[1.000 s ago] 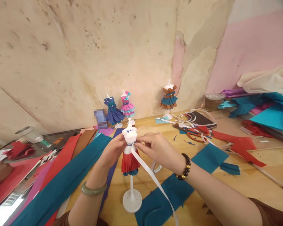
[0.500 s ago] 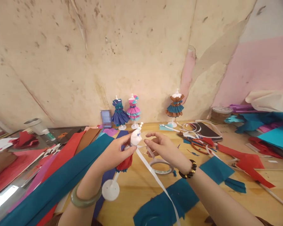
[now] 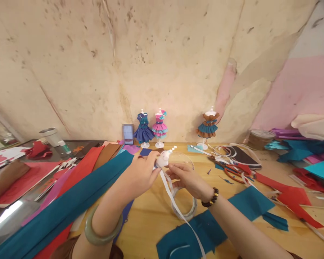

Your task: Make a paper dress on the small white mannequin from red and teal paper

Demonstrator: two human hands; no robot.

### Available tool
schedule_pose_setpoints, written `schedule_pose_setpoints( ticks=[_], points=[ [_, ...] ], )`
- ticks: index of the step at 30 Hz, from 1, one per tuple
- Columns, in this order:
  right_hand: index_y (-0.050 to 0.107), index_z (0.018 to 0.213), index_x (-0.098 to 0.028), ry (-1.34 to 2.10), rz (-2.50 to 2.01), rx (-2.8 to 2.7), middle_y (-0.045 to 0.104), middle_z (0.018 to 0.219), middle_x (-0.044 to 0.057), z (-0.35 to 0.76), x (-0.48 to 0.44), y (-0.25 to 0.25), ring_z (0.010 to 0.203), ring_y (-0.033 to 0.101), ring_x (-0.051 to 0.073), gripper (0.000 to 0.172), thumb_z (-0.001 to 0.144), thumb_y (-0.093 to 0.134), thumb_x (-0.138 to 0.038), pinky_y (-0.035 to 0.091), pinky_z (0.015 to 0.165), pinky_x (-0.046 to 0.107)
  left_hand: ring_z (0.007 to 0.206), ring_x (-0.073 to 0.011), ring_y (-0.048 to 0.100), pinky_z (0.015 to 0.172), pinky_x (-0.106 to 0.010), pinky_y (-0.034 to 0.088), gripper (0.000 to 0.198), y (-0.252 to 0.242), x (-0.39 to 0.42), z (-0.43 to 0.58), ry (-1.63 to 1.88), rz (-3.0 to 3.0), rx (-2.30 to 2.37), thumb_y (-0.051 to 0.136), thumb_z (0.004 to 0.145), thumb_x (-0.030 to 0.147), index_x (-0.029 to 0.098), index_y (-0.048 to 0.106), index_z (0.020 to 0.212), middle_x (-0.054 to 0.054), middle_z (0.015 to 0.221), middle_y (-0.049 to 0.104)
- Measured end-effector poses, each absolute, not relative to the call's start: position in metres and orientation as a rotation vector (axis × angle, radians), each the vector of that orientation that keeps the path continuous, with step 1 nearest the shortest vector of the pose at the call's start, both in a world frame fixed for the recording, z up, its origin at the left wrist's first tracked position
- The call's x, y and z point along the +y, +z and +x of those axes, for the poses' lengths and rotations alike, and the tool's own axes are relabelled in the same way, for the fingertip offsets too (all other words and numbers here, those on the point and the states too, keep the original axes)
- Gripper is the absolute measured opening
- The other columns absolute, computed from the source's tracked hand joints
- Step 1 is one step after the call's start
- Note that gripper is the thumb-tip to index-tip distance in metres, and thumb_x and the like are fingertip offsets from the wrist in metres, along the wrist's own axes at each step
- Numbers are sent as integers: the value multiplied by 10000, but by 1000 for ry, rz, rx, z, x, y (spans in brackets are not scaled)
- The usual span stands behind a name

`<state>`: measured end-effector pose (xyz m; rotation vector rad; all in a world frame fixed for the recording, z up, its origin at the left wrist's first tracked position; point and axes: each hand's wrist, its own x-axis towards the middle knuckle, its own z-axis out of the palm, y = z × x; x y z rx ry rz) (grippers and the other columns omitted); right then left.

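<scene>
My left hand (image 3: 144,172) is closed around a miniature dress form, its white bust (image 3: 164,157) tilted so the beaded neck points right. The form's skirt and base are hidden behind the hand. My right hand (image 3: 187,178) is closed, its thumb and fingertips pinched against the bust's lower side, where white tape runs. Below these fingers is a roll of tape (image 3: 196,207), joined to them by a short strand. A long white strip (image 3: 185,218) trails from the bust over the roll and down toward the table's front.
Three dressed miniature forms, in blue (image 3: 143,129), pink (image 3: 160,126) and brown (image 3: 208,126), stand by the wall. Orange-handled scissors (image 3: 233,174) lie right. Teal paper (image 3: 202,230) lies in front; long teal (image 3: 70,201) and red strips lie left. Another person's hand (image 3: 12,176) is at far left.
The dress form has turned, its neck leaning further right and its red skirt and white base now out of sight. My right hand has closed in on the bust. The tape roll has tilted.
</scene>
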<state>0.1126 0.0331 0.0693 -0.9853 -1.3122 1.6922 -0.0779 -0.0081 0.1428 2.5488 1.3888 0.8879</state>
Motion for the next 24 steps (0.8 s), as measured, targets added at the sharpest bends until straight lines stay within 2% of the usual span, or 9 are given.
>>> schedule_pose_setpoints(
  ticks=[3,6,10,15,20,24],
  points=[
    [684,884,-163,1688,-969,-1269,669,954,77,109,32,66,763,598,136,432,727,746,-561,457,570,220,778,-236,564,901,-367,415,190,137,-7,-75,968,2521,1274,528,911,286,207,641,1042,-67,867,652],
    [698,854,-161,1657,-936,-1258,677,985,86,105,31,63,805,596,144,336,755,737,-480,470,591,213,849,-265,600,945,-409,393,213,131,-6,-73,885,2517,1298,486,937,298,205,625,1069,-74,854,664],
    [700,822,-170,1758,-911,-1097,688,982,91,101,32,54,868,632,176,269,722,776,-408,534,690,268,874,-258,627,986,-428,367,220,126,-5,-73,792,2603,1341,459,952,268,215,612,1100,-73,898,687],
    [697,810,-170,1808,-935,-954,706,905,94,105,38,42,872,681,196,272,685,815,-381,555,787,324,947,-248,626,967,-400,391,255,125,0,-76,686,2681,1410,428,961,224,211,592,1156,-94,1080,697],
    [703,849,-187,1759,-974,-883,743,963,104,115,44,42,998,696,220,286,684,819,-389,525,880,335,1011,-257,623,967,-411,399,287,123,8,-77,611,2696,1427,431,948,194,213,594,1183,-95,1092,699],
    [709,817,-191,1630,-1020,-916,747,963,95,122,36,47,1018,675,231,334,650,834,-452,483,898,332,971,-240,633,908,-365,439,283,124,10,-76,639,2669,1425,426,940,187,206,611,1153,-89,1063,707]
  ],
)
